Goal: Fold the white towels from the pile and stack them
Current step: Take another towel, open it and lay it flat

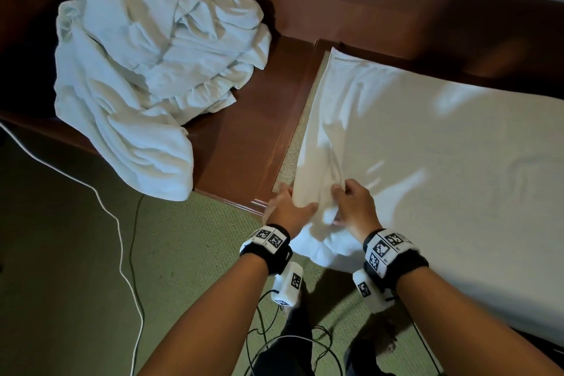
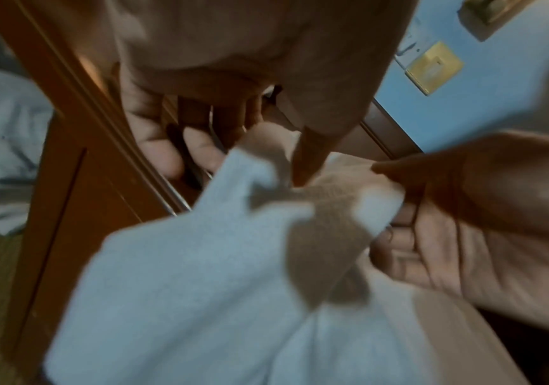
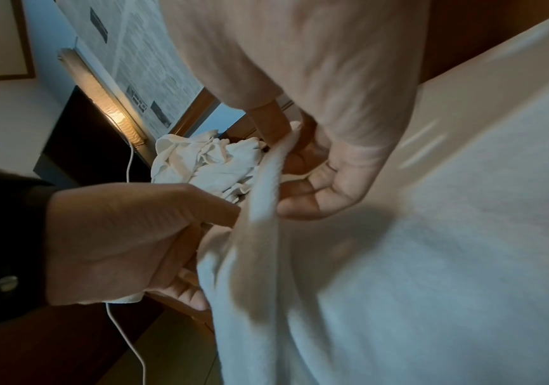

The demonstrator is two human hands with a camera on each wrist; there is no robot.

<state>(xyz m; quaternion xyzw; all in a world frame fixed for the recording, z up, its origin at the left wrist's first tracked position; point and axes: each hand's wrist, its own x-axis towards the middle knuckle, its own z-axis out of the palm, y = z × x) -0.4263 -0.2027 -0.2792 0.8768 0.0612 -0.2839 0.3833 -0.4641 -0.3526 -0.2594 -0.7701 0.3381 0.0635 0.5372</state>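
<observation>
We have both hands on one towel (image 1: 381, 137) spread over the white surface at right of the head view; left hand (image 1: 287, 207) pinches its near edge between thumb and fingers, right hand (image 1: 354, 204) clenches a bunched fold just beside it; pile (image 1: 146, 70) sits upper left on the wooden ledge (image 1: 259, 131), well apart; risk as we judge it: hands so close together leave the far corners loose, so the fold may go crooked or the edge slip off toward the carpet; wrist views blurred, fingertips partly buried in cloth, no finished stack in view.
</observation>
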